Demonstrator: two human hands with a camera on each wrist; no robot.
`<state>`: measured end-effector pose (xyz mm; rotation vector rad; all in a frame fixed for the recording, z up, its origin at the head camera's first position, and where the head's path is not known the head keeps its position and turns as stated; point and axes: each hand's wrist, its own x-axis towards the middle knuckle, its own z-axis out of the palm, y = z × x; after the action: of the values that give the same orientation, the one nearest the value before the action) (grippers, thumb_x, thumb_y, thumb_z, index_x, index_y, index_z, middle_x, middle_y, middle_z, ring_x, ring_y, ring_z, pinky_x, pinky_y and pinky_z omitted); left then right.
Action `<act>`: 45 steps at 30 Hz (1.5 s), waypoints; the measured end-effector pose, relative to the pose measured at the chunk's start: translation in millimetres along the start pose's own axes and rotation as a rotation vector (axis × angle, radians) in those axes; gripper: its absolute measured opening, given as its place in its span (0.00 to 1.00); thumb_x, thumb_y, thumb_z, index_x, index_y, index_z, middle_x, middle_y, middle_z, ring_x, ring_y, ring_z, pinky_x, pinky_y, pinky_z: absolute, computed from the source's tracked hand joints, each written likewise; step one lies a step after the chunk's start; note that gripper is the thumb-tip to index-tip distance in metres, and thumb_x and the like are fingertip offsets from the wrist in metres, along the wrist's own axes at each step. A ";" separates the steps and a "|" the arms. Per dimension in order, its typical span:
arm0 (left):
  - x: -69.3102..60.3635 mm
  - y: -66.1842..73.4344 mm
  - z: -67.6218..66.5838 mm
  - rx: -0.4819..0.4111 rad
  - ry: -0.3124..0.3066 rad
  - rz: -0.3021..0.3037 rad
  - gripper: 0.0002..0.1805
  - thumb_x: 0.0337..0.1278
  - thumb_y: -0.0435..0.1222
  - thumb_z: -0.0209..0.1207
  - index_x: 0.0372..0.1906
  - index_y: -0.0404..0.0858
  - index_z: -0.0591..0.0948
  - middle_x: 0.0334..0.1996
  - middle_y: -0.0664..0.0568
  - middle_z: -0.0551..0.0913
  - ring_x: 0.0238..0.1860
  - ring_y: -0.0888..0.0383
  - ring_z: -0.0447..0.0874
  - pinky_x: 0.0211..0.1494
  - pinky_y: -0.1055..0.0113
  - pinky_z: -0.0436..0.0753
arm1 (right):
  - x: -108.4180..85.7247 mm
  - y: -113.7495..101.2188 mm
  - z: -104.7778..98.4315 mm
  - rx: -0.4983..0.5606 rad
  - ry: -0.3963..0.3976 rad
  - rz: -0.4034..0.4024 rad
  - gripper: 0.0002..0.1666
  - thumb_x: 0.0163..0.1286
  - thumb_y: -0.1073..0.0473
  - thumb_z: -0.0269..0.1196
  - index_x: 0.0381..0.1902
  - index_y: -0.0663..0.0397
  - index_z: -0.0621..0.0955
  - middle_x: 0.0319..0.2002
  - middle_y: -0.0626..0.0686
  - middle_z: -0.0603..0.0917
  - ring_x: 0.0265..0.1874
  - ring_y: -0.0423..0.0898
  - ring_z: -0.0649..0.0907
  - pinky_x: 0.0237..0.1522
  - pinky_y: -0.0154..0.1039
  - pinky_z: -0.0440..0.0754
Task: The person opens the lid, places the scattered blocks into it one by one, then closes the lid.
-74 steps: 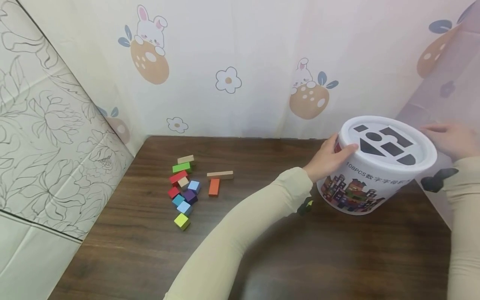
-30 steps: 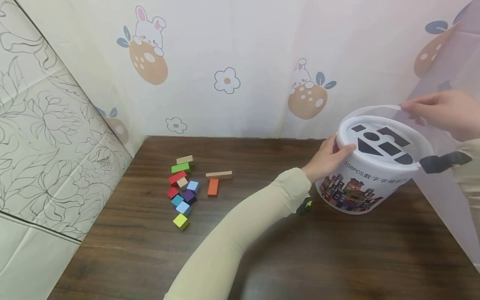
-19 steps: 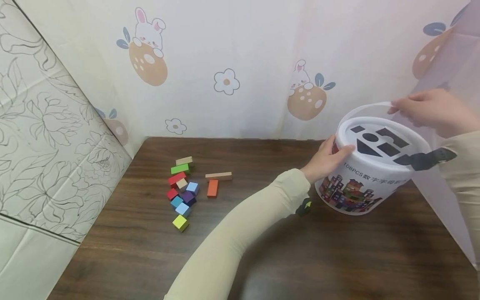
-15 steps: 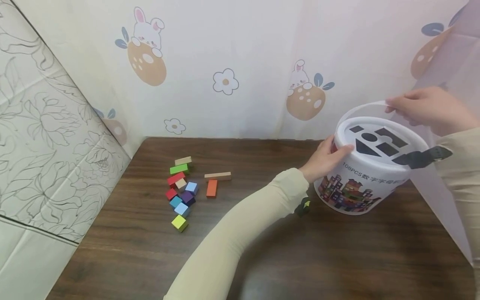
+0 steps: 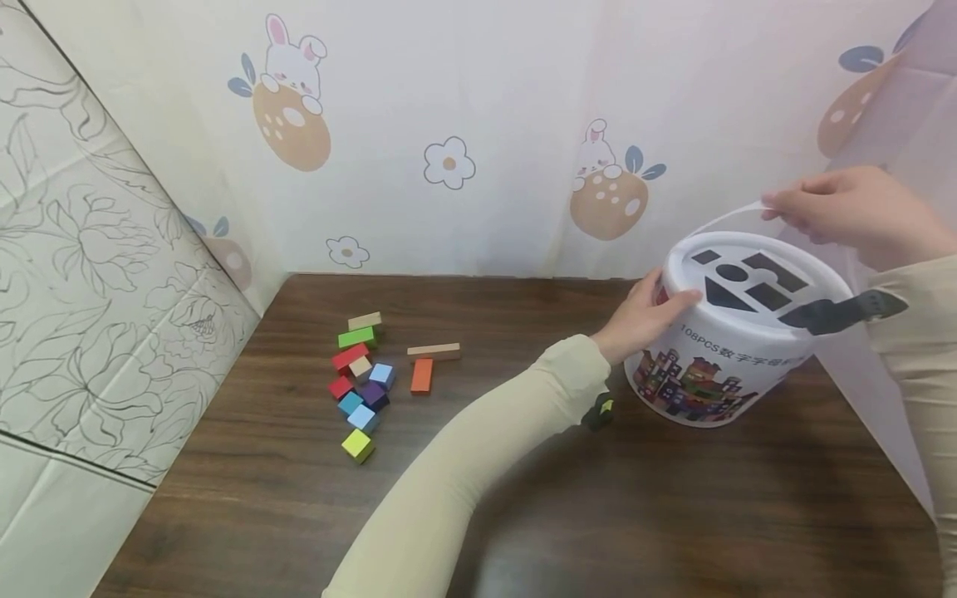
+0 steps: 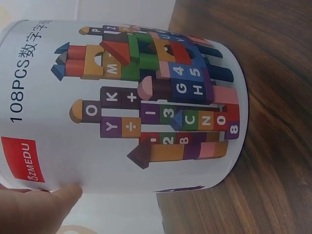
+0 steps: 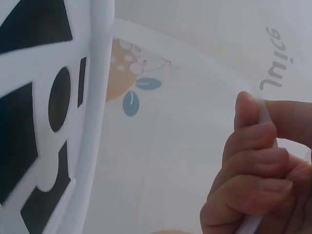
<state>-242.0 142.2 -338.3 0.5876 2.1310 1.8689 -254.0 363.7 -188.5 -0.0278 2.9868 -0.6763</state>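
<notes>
head: the bucket [image 5: 736, 336] stands on the table [image 5: 635, 523], well apart from the blocks [image 5: 375, 395]; the left hand [image 5: 645, 318] grips its side, the right hand [image 5: 852, 208] holds its raised handle [image 5: 736, 213]. left wrist: the hand touches the printed wall. right wrist: fingers [image 7: 253, 161] curl round the handle.

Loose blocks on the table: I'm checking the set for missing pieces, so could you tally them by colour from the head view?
Plain wood blocks: 3
Red blocks: 2
Light blue blocks: 2
Green block: 1
Teal block: 1
Purple block: 1
Yellow block: 1
Orange block: 1
Total: 12
</notes>
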 end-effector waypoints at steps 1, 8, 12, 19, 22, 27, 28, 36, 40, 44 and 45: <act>-0.9 -0.1 -0.6 0.005 0.006 -0.008 0.26 0.67 0.50 0.56 0.67 0.54 0.66 0.55 0.59 0.75 0.54 0.65 0.77 0.58 0.67 0.78 | -0.6 -1.7 0.6 -0.004 -0.001 -0.005 0.40 0.73 0.35 0.51 0.58 0.69 0.76 0.47 0.68 0.79 0.35 0.41 0.76 0.36 0.46 0.79; -10.3 -0.8 -13.8 0.049 0.040 -0.077 0.35 0.62 0.54 0.58 0.71 0.57 0.61 0.65 0.61 0.68 0.62 0.63 0.71 0.66 0.59 0.75 | -8.6 -23.0 7.8 0.049 0.026 -0.044 0.30 0.71 0.36 0.54 0.50 0.54 0.83 0.40 0.49 0.86 0.38 0.41 0.76 0.41 0.48 0.75; -15.8 -3.1 -27.1 0.043 0.025 -0.066 0.38 0.61 0.54 0.59 0.73 0.58 0.57 0.67 0.61 0.66 0.64 0.62 0.70 0.67 0.59 0.73 | -13.8 -37.4 15.1 0.107 0.057 -0.076 0.20 0.70 0.37 0.57 0.40 0.42 0.86 0.29 0.28 0.79 0.34 0.33 0.73 0.39 0.39 0.68; -31.5 -4.1 -51.8 -0.032 0.006 -0.038 0.38 0.62 0.52 0.59 0.74 0.59 0.57 0.67 0.58 0.67 0.63 0.62 0.70 0.64 0.63 0.74 | -20.6 -64.8 26.3 0.122 0.086 -0.147 0.22 0.72 0.39 0.56 0.39 0.48 0.86 0.30 0.34 0.78 0.35 0.39 0.71 0.36 0.37 0.67; -41.1 -4.5 -63.3 -0.084 0.006 -0.045 0.39 0.63 0.50 0.59 0.75 0.59 0.55 0.70 0.57 0.65 0.69 0.58 0.67 0.69 0.58 0.70 | -23.8 -79.7 32.6 0.155 0.072 -0.159 0.23 0.72 0.40 0.55 0.40 0.50 0.85 0.31 0.36 0.80 0.36 0.40 0.72 0.36 0.37 0.68; -60.7 -6.8 -82.7 -0.110 0.028 -0.050 0.40 0.63 0.48 0.57 0.77 0.56 0.53 0.76 0.55 0.58 0.76 0.53 0.56 0.75 0.49 0.60 | -34.5 -108.5 47.0 0.222 0.034 -0.160 0.22 0.74 0.42 0.55 0.40 0.53 0.84 0.28 0.40 0.83 0.32 0.42 0.77 0.32 0.37 0.77; -65.1 -7.4 -86.4 -0.107 0.030 -0.042 0.40 0.63 0.48 0.57 0.77 0.55 0.53 0.76 0.55 0.58 0.76 0.53 0.55 0.76 0.48 0.59 | -37.3 -113.9 49.3 0.212 0.030 -0.170 0.22 0.74 0.42 0.54 0.41 0.55 0.84 0.27 0.42 0.83 0.30 0.42 0.78 0.30 0.37 0.78; -106.2 -13.6 -115.2 -0.091 0.007 0.014 0.39 0.65 0.45 0.56 0.76 0.53 0.52 0.72 0.54 0.61 0.72 0.55 0.62 0.73 0.48 0.65 | -59.3 -152.0 66.9 0.224 -0.024 -0.286 0.18 0.74 0.49 0.56 0.45 0.58 0.83 0.27 0.48 0.84 0.26 0.44 0.81 0.26 0.35 0.80; -124.9 -18.2 -128.1 -0.093 -0.009 0.021 0.40 0.64 0.45 0.55 0.76 0.54 0.50 0.73 0.54 0.59 0.73 0.53 0.61 0.73 0.46 0.65 | -67.1 -166.6 76.4 0.214 -0.042 -0.330 0.15 0.72 0.52 0.59 0.44 0.56 0.84 0.32 0.51 0.86 0.32 0.47 0.82 0.30 0.33 0.80; -140.7 -23.8 -137.3 -0.087 -0.008 0.034 0.40 0.62 0.45 0.55 0.76 0.57 0.50 0.73 0.55 0.58 0.72 0.53 0.61 0.72 0.45 0.66 | -74.6 -176.6 85.0 0.228 -0.064 -0.358 0.12 0.71 0.54 0.60 0.43 0.56 0.84 0.33 0.51 0.86 0.33 0.47 0.82 0.32 0.32 0.79; -144.3 -24.2 -139.0 -0.088 -0.007 0.044 0.40 0.62 0.45 0.55 0.76 0.57 0.51 0.73 0.55 0.59 0.72 0.53 0.61 0.72 0.45 0.66 | -76.6 -178.1 86.8 0.233 -0.066 -0.369 0.12 0.71 0.55 0.61 0.43 0.55 0.84 0.32 0.50 0.86 0.33 0.48 0.82 0.33 0.32 0.79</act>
<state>-178.0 -48.6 -352.8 0.6252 2.0357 1.9690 -170.7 168.4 -184.2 -0.5854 2.8423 -1.0317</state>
